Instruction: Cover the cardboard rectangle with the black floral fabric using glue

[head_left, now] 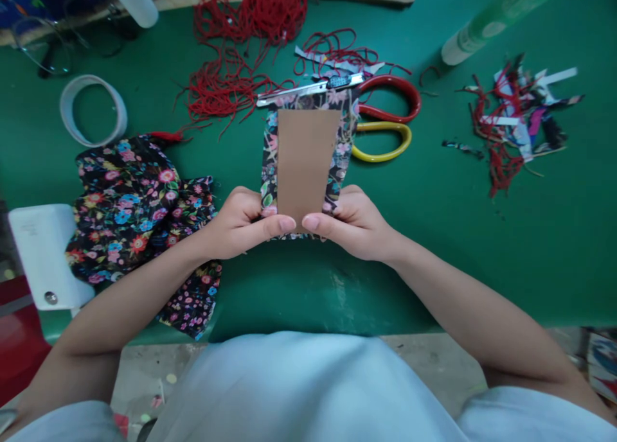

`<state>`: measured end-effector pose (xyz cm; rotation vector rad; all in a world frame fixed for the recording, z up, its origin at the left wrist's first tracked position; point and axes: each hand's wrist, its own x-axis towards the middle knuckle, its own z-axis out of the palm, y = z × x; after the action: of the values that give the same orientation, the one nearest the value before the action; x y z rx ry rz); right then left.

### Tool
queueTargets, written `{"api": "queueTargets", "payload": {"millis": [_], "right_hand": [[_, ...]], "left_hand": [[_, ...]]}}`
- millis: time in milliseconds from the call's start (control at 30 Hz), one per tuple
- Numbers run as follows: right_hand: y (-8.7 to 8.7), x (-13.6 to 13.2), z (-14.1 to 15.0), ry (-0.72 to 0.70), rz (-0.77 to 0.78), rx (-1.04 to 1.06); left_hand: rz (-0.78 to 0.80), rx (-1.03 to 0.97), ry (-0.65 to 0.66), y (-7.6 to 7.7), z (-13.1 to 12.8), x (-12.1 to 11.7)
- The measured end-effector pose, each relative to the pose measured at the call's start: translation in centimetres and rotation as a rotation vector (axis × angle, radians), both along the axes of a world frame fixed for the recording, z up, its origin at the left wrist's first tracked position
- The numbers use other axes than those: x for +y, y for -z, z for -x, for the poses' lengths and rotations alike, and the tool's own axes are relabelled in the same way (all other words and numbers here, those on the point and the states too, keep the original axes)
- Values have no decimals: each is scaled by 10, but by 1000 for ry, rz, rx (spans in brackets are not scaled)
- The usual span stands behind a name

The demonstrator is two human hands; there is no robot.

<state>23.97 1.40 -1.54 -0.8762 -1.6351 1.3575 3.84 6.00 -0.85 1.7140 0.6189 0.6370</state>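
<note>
A brown cardboard piece (306, 159) lies on a strip of black floral fabric (268, 153), whose edges show on both sides of it. My left hand (243, 222) is closed on the lower left corner, thumb pressed on the card. My right hand (354, 222) is closed on the lower right corner in the same way. Both thumbs nearly meet at the bottom edge. The piece is held just above the green table (457, 236).
Scissors (376, 108) with red and yellow handles lie behind the card. Red cord (241, 50) is heaped at the back. A floral fabric pile (139, 217) lies left, with a tape ring (94, 110) and a white box (43, 256). Scraps (515, 121) and a glue bottle (491, 21) are right.
</note>
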Motion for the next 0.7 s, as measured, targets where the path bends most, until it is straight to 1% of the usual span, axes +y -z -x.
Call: {"api": "queueTargets", "payload": {"millis": [100,200,300,367,500,600,700], "right_hand": [[0,0,0,-2,48,30],[0,1,0,-34,77,79],[1,1,0,-30,81,74],[1,0,0,-15,64,74],[1,-1,0,-31,62,108],[1,0,0,5,83,93],[1,0,0,42,112,25]], "left_hand": [[14,-53,105,-3,0,1],[61,4,150,-4,2,1],[89,52,186,-5,3,1],[96,57,185,-6,2,1],[93,57,167,-7,1,1],[41,71,130,-6,1,0],[-28,66,91,-5,1,0]]}}
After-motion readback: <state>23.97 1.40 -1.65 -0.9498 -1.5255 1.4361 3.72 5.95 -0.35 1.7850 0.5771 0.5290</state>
